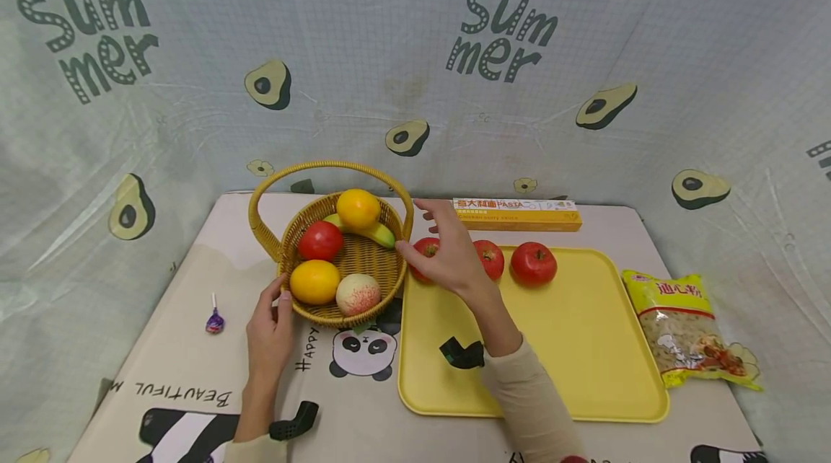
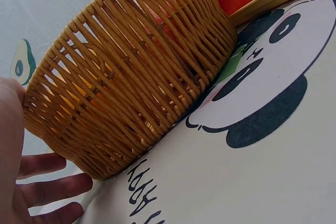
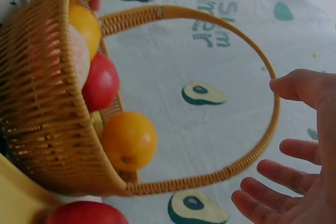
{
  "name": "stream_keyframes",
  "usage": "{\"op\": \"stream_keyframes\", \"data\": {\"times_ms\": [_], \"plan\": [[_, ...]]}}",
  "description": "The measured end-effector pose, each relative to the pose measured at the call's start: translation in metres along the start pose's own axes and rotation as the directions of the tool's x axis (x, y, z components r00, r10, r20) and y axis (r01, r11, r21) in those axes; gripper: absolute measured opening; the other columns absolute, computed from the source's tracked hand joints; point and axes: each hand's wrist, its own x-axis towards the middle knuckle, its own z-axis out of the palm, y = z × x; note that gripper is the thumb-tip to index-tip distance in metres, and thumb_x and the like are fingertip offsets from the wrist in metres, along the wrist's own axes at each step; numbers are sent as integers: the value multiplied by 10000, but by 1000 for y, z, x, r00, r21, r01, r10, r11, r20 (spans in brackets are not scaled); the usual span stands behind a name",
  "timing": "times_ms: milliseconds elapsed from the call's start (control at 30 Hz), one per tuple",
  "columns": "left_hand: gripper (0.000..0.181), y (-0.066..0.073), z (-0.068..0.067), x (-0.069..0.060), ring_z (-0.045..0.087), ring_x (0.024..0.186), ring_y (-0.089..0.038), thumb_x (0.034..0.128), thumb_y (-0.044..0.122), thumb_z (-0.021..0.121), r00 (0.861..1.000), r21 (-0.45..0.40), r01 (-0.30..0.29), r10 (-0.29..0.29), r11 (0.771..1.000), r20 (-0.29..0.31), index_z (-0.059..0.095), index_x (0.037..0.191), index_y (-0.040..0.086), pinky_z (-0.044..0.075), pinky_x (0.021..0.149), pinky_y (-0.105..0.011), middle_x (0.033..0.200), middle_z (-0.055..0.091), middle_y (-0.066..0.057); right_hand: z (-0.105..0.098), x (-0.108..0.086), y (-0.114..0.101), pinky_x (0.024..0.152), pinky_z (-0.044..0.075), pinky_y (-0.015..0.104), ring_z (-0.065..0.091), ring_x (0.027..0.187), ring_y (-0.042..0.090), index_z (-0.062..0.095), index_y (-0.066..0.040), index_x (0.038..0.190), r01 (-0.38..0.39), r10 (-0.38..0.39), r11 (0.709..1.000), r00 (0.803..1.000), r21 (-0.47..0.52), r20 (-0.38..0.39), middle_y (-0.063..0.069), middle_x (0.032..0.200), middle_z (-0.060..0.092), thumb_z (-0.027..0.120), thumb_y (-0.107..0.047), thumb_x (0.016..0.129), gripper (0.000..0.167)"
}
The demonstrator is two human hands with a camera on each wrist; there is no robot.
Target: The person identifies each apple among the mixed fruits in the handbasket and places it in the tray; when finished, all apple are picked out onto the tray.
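A brown wicker basket [image 1: 359,255] with a tall arched handle [image 1: 330,164] stands left of a yellow tray. Inside lie two orange-yellow fruits [image 1: 358,209], a red fruit [image 1: 321,241], a peach [image 1: 358,295] and a green-tipped banana [image 1: 381,235]. My left hand [image 1: 269,333] is at the basket's left side, thumb by the rim; in the left wrist view its fingers [image 2: 58,190] extend loosely beside the wicker wall. My right hand [image 1: 448,255] is spread near the handle's right side, above the red apples; its thumb [image 3: 294,85] appears at the handle in the right wrist view, contact unclear.
Several red apples [image 1: 534,264] sit along the back of the yellow tray [image 1: 571,376]. Behind it lies a pasta box [image 1: 517,215]. A pasta bag [image 1: 682,329] is at the right, a lollipop [image 1: 215,320] at the left. A printed curtain [image 1: 350,52] hangs behind.
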Motion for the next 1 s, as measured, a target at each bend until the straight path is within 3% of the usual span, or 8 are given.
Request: {"op": "stream_keyframes", "data": {"times_ms": [233, 400, 633, 1000], "plan": [[430, 0, 0, -1, 565, 1246, -257, 1077, 309, 416, 1000, -4, 3, -3, 1000, -2, 485, 1487, 203, 326, 884, 46, 1481, 545, -89, 14, 9, -8, 896, 548, 354, 554, 1075, 270, 526, -79, 1376, 78, -78, 996, 997, -41, 6, 98, 1233, 552, 745, -322, 838, 630], [431, 1, -1, -1, 563, 1254, -257, 1077, 312, 414, 1000, -4, 5, -5, 1000, 2, 481, 1490, 213, 325, 888, 43, 1485, 541, -88, 20, 12, -14, 890, 549, 329, 553, 1072, 215, 509, -97, 1382, 111, -109, 993, 993, -27, 48, 78, 1283, 562, 756, -317, 842, 634], [434, 0, -1, -1, 563, 1265, -254, 1076, 324, 415, 1000, 1, 6, -6, 1000, 4, 478, 1492, 217, 321, 888, 46, 1493, 535, -78, 34, 18, -21, 1082, 480, 396, 531, 1269, 244, 478, -97, 1428, 97, -93, 995, 986, -28, 135, 68, 1409, 532, 730, -361, 858, 677], [444, 2, -1, -1, 560, 1281, -272, 1077, 342, 409, 1000, 4, 15, -15, 1000, 16, 470, 1496, 209, 313, 894, 47, 1503, 525, -86, 63, 39, -22, 1147, 418, 413, 479, 1361, 212, 453, -134, 1466, 15, 7, 997, 962, -80, 272, 40, 1504, 476, 677, -451, 889, 695]]}}
